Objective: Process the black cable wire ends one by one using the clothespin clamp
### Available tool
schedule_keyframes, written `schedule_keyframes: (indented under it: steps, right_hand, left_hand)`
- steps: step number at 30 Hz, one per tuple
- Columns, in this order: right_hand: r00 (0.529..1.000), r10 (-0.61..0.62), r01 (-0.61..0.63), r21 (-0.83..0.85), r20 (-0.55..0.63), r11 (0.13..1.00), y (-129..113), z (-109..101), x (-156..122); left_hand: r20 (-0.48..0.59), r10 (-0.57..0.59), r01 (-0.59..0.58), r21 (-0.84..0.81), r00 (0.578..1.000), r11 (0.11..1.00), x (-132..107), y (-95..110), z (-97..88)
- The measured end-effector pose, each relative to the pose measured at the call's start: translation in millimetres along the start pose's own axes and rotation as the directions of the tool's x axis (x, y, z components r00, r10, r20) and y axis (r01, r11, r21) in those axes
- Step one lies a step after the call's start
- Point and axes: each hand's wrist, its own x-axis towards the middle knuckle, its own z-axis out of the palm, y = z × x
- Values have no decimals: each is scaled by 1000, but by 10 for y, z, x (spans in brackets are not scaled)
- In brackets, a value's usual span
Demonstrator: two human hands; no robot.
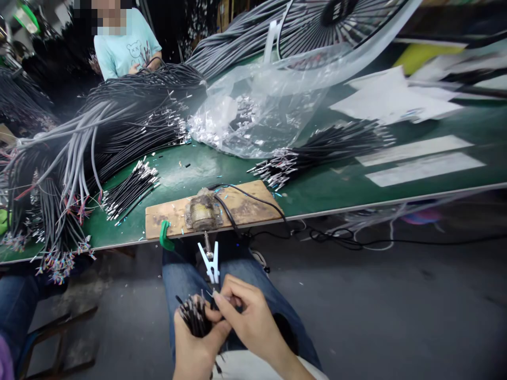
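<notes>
Over my lap, my left hand [200, 343] is wrapped round a bundle of short black cables [194, 315] whose ends point up. Close beside it, my right hand [247, 311] pinches at the tip of one cable, its thumb and fingertip pressed together. Just above the fingertips hangs a light blue clothes peg [210, 262], jaws down, on a metal shaft [207, 243]. That shaft comes out of a small grimy motor [203, 211] mounted on a wooden board [253, 203] at the table edge.
A green clamp [165, 236] grips the board's left end. On the green table [317, 203] lie a small cable bundle [132, 191], a larger one [317, 153], a clear plastic bag [261, 116] and grey cables [79, 153]. A fan [336, 21] stands behind. Across the table is a person [125, 53].
</notes>
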Motion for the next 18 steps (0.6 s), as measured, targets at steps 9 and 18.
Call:
schedule_keyframes:
  steps: [9, 18]
  right_hand:
    - [973, 137, -174, 201, 186, 964, 65, -232, 65]
    - [995, 92, -101, 287, 43, 953, 108, -1, -58]
  left_hand:
    - [-56, 10, -7, 51, 998, 999, 40, -44, -65]
    - [143, -151, 165, -87, 978, 983, 2, -105, 38]
